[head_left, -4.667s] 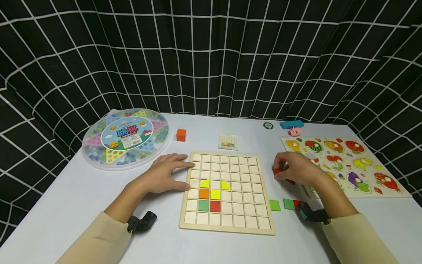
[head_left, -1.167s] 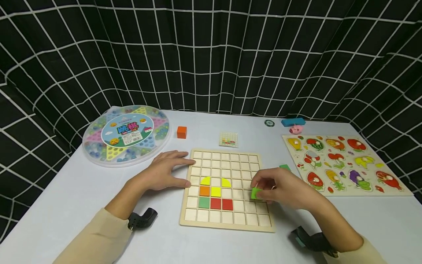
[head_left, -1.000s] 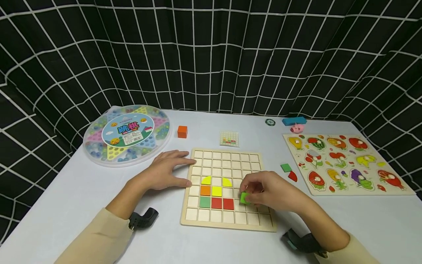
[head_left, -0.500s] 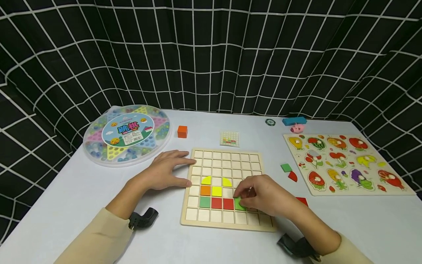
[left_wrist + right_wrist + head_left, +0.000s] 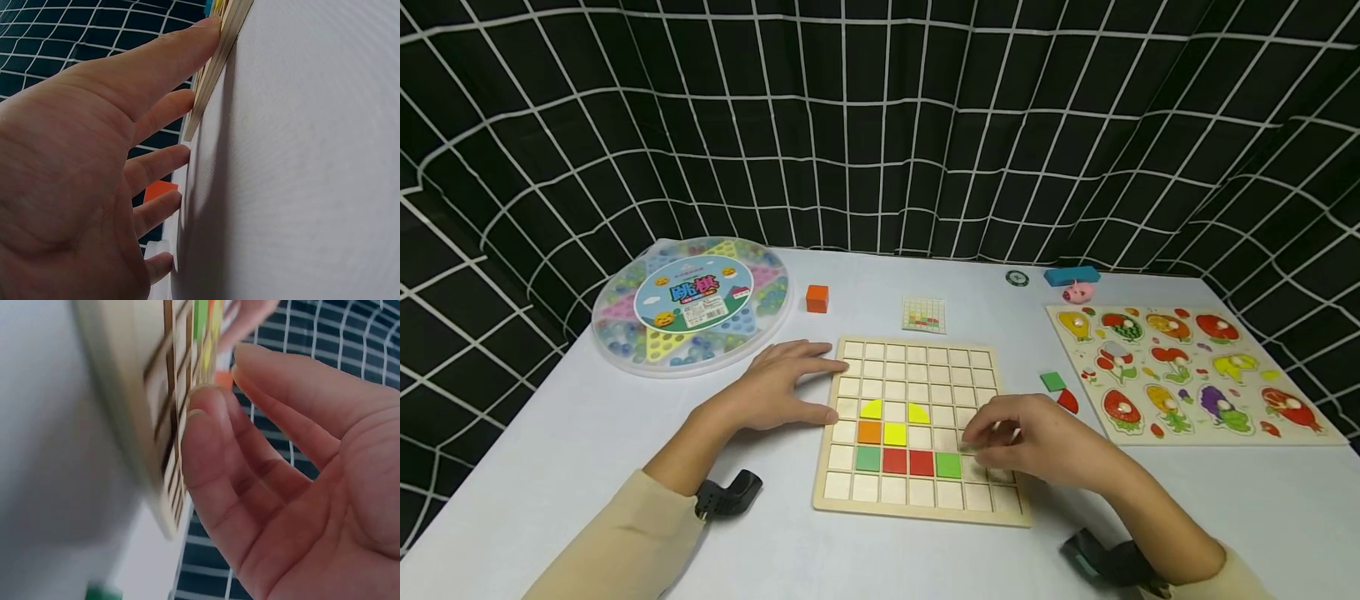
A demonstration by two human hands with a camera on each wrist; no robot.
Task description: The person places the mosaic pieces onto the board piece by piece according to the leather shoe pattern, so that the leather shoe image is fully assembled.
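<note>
A wooden grid board point(image 5: 881, 507) lies on the white table with colored tiles in some of its cells. My left hand point(image 5: 775, 387) rests along the board's left edge, fingers spread; in the left wrist view the thumb touches the wooden rim. One row holds a dark green tile point(image 5: 868, 459), two red tiles point(image 5: 921, 463) and a light green tile point(image 5: 948, 466). Above these are an orange tile point(image 5: 869, 432), a yellow square point(image 5: 895, 434) and two yellow rounded pieces point(image 5: 918, 413). My right hand point(image 5: 1037, 437) hovers over the board's right side, fingers loosely bent, holding nothing.
Right of the board lie a green tile point(image 5: 1052, 381) and a red quarter-round piece point(image 5: 1067, 402), near a fruit puzzle board point(image 5: 1198, 375). A small pattern card point(image 5: 924, 315), an orange cube point(image 5: 817, 298), a round marble game box point(image 5: 692, 307), a pink pig point(image 5: 1078, 292) and a blue block point(image 5: 1072, 276) stand behind.
A second red tile and then a light green tile have been set into the lower row. My right hand has let go of the green tile and drawn back right. The left hand stays put.
</note>
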